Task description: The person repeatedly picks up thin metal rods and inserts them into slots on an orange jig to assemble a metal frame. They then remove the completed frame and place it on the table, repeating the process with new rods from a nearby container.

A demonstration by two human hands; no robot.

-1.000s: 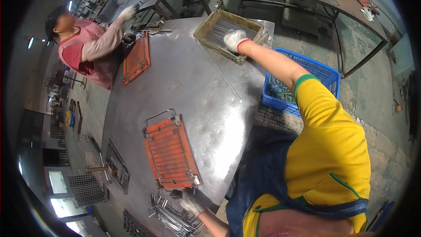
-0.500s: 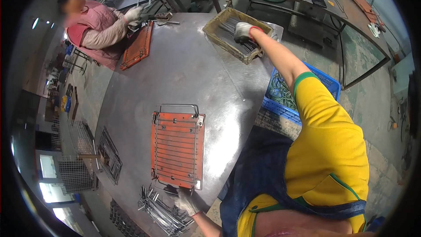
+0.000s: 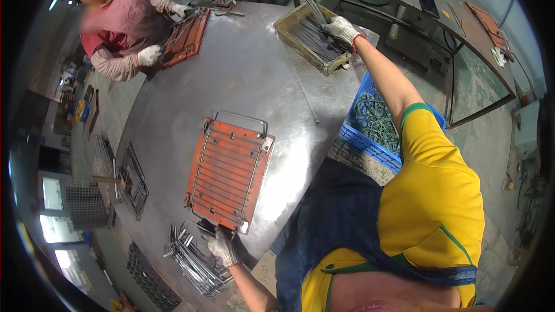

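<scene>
My right hand (image 3: 342,30), in a white knit glove with a red cuff, is closed on a bundle of thin metal rods (image 3: 314,9) tilted up above a worn yellowish box (image 3: 287,48). More rods lie inside that box. My gloved left hand (image 3: 222,247) grips the near edge of an orange plate jig (image 3: 196,193), its fingertips partly hidden by a dark piece there. Across the jig lie several parallel wires (image 3: 228,167) within a wire frame. A bent wire loop (image 3: 245,118) stands at the far end.
Loose short metal rods (image 3: 196,263) lie beside my left hand. A wire frame (image 3: 133,182) rests at the table's left edge. A blue crate (image 3: 370,149) of green strands stands right of the table. Across the table a co-worker (image 3: 124,23) handles another orange jig (image 3: 188,40).
My right hand has raised rods out of the box's pile. The orange jig has turned clockwise, with my left hand at its near edge. The co-worker's hands have moved apart.
</scene>
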